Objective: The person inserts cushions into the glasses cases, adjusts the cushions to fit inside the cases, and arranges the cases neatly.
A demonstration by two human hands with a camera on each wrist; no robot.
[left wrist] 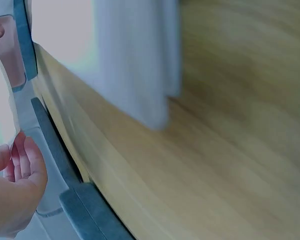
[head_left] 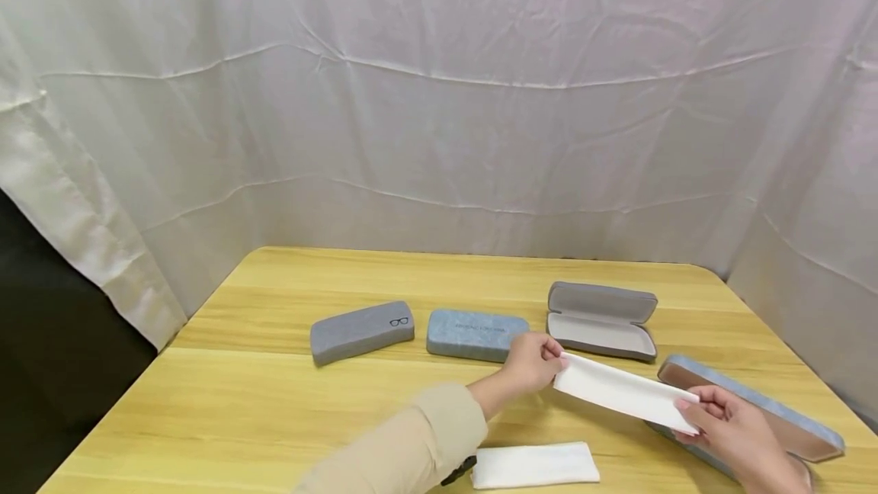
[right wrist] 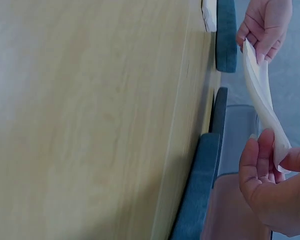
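A folded white cloth (head_left: 624, 389) is stretched between my two hands above the table. My left hand (head_left: 531, 364) pinches its left end with thumb and fingers, just in front of a closed light-blue glasses case (head_left: 473, 330). The right end is pinched by my right hand (head_left: 737, 429), over an open blue glasses case (head_left: 754, 406) with a brown lining, which the hand partly hides. In the right wrist view the cloth (right wrist: 260, 100) spans both hands, slightly bowed. Behind it stands an open grey glasses case (head_left: 604, 319) with a pale inside.
A second folded white cloth (head_left: 535, 466) lies on the wooden table (head_left: 240, 387) near the front, beside my left sleeve (head_left: 425, 441). Further left is a closed grey glasses case (head_left: 363, 332) with a glasses mark. White curtains (head_left: 439, 120) hang round the table's back and sides.
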